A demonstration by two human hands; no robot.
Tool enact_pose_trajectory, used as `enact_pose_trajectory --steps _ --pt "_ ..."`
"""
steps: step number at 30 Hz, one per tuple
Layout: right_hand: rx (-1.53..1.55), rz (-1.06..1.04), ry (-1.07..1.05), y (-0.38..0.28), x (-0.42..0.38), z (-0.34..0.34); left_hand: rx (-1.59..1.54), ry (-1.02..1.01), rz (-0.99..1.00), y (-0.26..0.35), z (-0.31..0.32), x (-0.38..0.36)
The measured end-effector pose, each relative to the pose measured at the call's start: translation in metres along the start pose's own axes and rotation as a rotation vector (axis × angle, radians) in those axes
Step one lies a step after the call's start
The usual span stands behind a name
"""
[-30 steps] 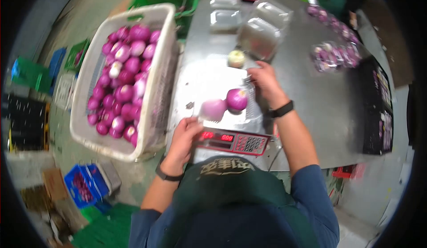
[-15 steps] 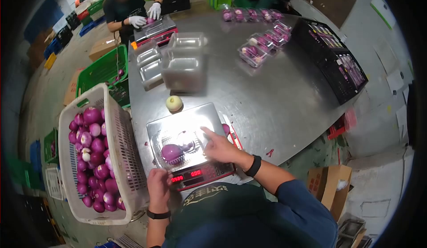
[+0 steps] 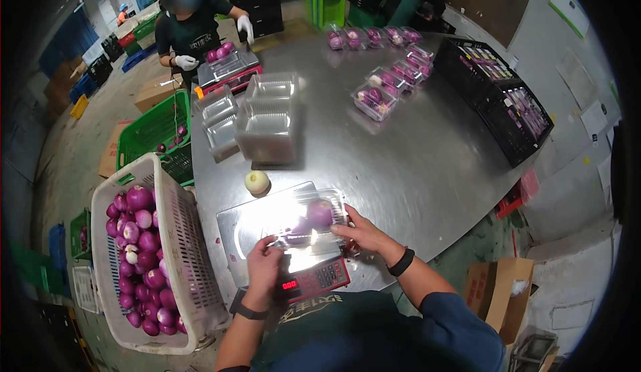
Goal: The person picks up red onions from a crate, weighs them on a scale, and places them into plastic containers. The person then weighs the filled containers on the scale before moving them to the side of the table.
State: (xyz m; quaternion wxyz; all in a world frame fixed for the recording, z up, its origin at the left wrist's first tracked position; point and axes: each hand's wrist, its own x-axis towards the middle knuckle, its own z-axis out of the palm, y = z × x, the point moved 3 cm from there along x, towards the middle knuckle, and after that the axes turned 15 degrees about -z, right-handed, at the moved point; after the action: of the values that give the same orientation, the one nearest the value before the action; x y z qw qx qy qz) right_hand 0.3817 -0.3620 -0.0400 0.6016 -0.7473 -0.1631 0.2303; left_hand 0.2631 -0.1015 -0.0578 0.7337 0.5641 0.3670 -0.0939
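A clear plastic box point(image 3: 332, 200) with purple onions point(image 3: 319, 213) inside is held over the weighing scale point(image 3: 250, 228), blurred by glare. My right hand point(image 3: 366, 233) grips its right side, thumb in front. At the box's lower left corner, my left hand point(image 3: 264, 265) has its fingers pinched on the edge. The scale's red display point(image 3: 289, 284) shows beneath my hands. Behind the scale, a peeled pale onion point(image 3: 256, 182) rests on the steel table.
Stacked empty plastic boxes point(image 3: 266, 128) stand behind the scale. A white basket point(image 3: 190, 238) of purple onions is at the left. Filled boxes point(image 3: 375, 101) and black crates point(image 3: 494, 95) occupy the table's far right. A gloved co-worker point(image 3: 193, 38) stands at another scale.
The box with onions has been lifted off the scale plate and moved right. My right hand went from pointing to gripping it; my left hand came up to its edge. The co-worker's hands moved apart.
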Motion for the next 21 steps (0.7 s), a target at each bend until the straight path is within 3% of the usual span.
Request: enact_pose_trajectory --steps 1,6,8,10,14,16,18,21 --pt "0.099 0.097 -0.084 -0.010 0.002 -0.002 0.045 -0.025 0.019 0.000 0.009 0.008" --pt "0.632 -0.015 0.230 0.031 0.036 -0.034 0.144 -0.109 0.070 0.029 0.050 -0.001" --pt "0.703 0.186 0.351 0.081 0.058 -0.061 0.151 -0.108 0.077 0.044 0.049 -0.020" --pt "0.673 0.155 0.500 0.089 0.092 -0.089 0.135 -0.090 0.033 0.062 0.038 -0.051" --pt "0.410 0.190 0.734 0.088 0.168 -0.148 0.063 0.048 0.130 0.058 -0.016 -0.083" --pt "0.131 0.056 0.730 0.082 0.201 -0.177 -0.018 0.107 0.192 0.054 -0.042 -0.103" --pt "-0.280 -0.322 0.756 0.073 0.232 -0.186 -0.054 0.206 0.228 0.051 -0.065 -0.126" --pt "-0.413 -0.456 0.562 0.007 0.248 -0.148 0.004 0.431 0.229 0.044 -0.104 -0.159"
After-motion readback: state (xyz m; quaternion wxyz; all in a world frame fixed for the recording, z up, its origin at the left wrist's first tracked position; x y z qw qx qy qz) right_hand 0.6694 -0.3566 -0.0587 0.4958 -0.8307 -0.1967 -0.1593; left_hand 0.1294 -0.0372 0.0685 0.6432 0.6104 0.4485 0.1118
